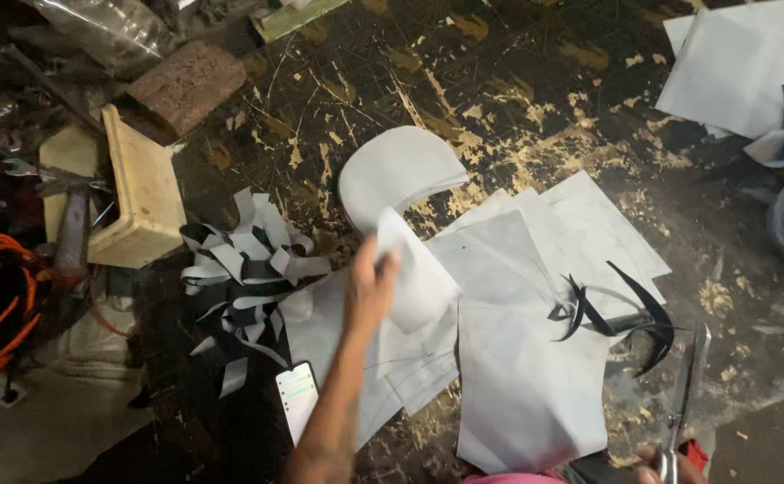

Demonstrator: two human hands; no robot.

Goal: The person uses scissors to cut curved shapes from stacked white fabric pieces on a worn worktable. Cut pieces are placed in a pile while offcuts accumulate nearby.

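Scissors [686, 394] in right hand [670, 466], left hand [372, 285] on white cut piece [414, 278].

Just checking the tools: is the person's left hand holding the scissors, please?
No, the left hand grips a curved white cut piece; the scissors are in the right hand.

Scarred dark worktable [535, 81], white cut sheets [526, 376], offcut strips [244, 269], phone [298, 399]

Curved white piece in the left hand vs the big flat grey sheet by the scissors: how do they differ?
The curved white cut piece is pinched in the left hand and lifted off the pile; the large flat grey sheet lies flat on the worn dark table. The white piece is smaller and rounded; the grey sheet is larger and straight-edged. Both are thin cut sheet material.
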